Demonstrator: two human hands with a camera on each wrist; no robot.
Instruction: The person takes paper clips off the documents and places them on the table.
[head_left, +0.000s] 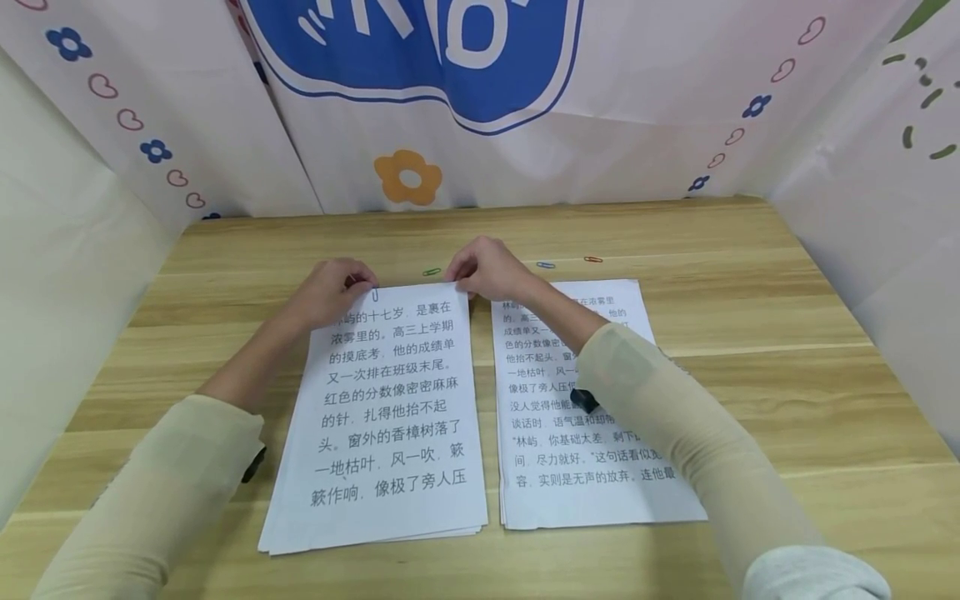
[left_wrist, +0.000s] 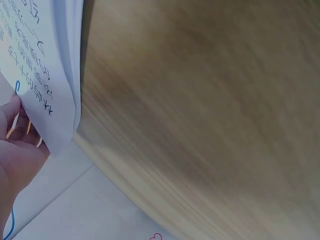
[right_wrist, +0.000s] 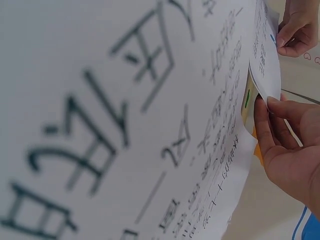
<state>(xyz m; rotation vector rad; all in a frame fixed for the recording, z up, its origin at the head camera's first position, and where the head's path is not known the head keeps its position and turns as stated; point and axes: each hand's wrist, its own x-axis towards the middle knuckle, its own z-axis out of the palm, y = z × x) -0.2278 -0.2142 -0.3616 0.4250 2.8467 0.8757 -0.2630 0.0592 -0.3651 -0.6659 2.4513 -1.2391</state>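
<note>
A left stack of printed sheets (head_left: 397,400) lies on the table, its top edge facing the back wall. Near that edge's left corner sits a blue paper clip (left_wrist: 18,87), with its loop over the print. My left hand (head_left: 335,292) pinches the clip's outer end at the paper edge, fingers partly hidden behind the sheets. At the top right corner, my right hand (head_left: 491,268) grips the same stack between thumb and fingers. In the right wrist view the corner bends up slightly in the right hand (right_wrist: 290,135).
A second printed stack (head_left: 592,500) lies to the right, partly under my right forearm. Behind the stacks are a green paper clip (head_left: 431,272), a blue one (head_left: 545,265) and a red one (head_left: 592,259). A printed cloth (head_left: 637,158) hangs at the table's back edge.
</note>
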